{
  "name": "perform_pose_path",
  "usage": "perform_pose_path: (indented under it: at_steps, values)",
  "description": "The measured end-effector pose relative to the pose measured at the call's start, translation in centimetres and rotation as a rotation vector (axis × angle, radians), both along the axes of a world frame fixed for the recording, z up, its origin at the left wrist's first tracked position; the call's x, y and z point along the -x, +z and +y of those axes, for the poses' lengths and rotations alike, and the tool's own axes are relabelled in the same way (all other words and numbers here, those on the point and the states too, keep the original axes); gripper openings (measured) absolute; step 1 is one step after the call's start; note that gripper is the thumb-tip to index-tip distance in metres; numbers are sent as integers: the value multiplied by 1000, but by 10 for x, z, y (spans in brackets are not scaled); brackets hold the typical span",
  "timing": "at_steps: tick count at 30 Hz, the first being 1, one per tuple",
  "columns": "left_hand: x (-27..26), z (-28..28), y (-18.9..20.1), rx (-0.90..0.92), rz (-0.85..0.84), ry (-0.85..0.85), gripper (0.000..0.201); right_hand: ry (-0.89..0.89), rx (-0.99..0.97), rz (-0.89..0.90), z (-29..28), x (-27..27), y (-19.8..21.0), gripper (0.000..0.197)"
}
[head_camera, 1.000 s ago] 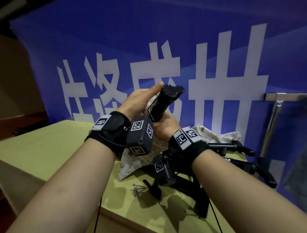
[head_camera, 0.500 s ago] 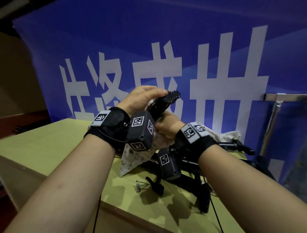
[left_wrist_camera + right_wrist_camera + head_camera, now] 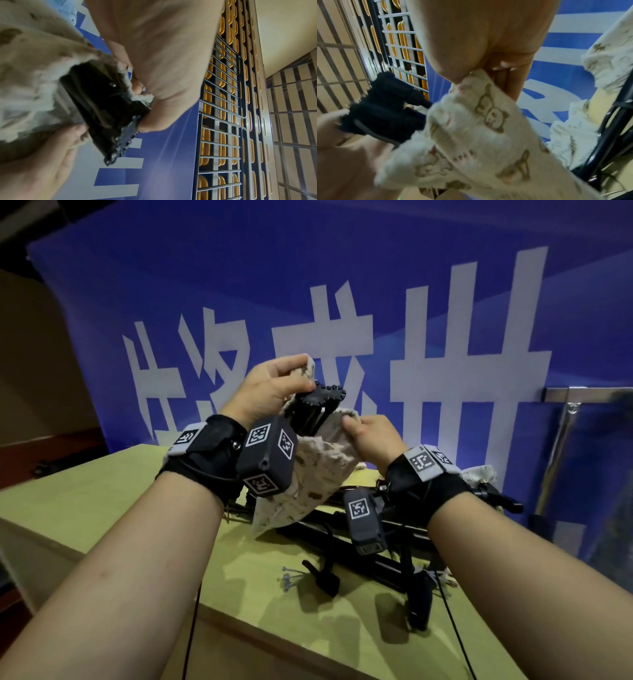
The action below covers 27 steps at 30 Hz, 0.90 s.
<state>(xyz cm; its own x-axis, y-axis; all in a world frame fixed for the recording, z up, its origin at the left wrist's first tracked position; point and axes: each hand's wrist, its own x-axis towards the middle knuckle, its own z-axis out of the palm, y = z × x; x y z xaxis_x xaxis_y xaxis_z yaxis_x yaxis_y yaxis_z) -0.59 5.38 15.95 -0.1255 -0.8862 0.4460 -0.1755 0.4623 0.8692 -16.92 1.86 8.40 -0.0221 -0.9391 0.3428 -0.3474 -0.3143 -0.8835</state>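
Observing black cylinder (image 3: 317,409) held clear of the surface (image 3: 102,501), between both hands. Reading its long axis as tilted: scalloped end cap pointing up and to the right, toward the blue banner (image 3: 342,285); lower end pointing down-left, buried in a cream bear-print pouch (image 3: 318,474). Seeing only the upper part sticking out of the pouch mouth. Noting left hand (image 3: 270,388) pinching the left rim of the pouch mouth, fingers curled on the cloth, fingertips right at the end cap. Noting right hand (image 3: 373,436) pinching the opposite rim, thumb clamping cloth against curled fingers. Recording hands as apart, stretching the pouch mouth between them, cylinder in the gap. Seeing pouch bottom hanging toward the surface; failing to tell whether touching. Logging on the surface beneath: black metal frame parts (image 3: 419,601), a few small screws (image 3: 289,575) just left of them, a second patterned cloth (image 3: 479,474) behind the right wrist. Spotting a steel rail (image 3: 561,433) at far right, in front of the banner.
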Motion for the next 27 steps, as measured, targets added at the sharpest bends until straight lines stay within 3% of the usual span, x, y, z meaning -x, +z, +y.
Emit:
perform_pose_path:
  at_steps: [6, 8, 12, 15, 16, 18, 20, 24, 27]
  values:
    - [-3, -9, -10, -18, 85, -3, 44, 157, -38, -362, -1, 6, 0, 29]
    - [-3, -13, -17, -41, 113, -20, 40, 116, -82, -406, -4, 21, -5, 24]
    - [3, -20, -21, -54, 120, -61, 29, -114, 63, -101, -5, 40, -4, 3]
    - [11, -21, -19, -46, 121, -100, 29, -90, 139, 131, 1, 37, 3, 55]
    - [14, -21, -19, -44, 112, -111, 28, -101, 194, 264, 2, 35, 5, 63]
    - [19, -20, -19, -36, 75, -128, 28, -145, 336, 517, 1, 31, 8, 47]
    - [21, -18, -20, -35, 63, -136, 27, -206, 374, 617, 1, 33, 10, 17]
    - [17, -20, -20, -33, 36, -126, 25, -124, 259, 318, -2, 43, 5, 27]
    - [17, -22, -22, -35, 31, -112, 26, -171, 298, 183, 0, 49, 8, 29]
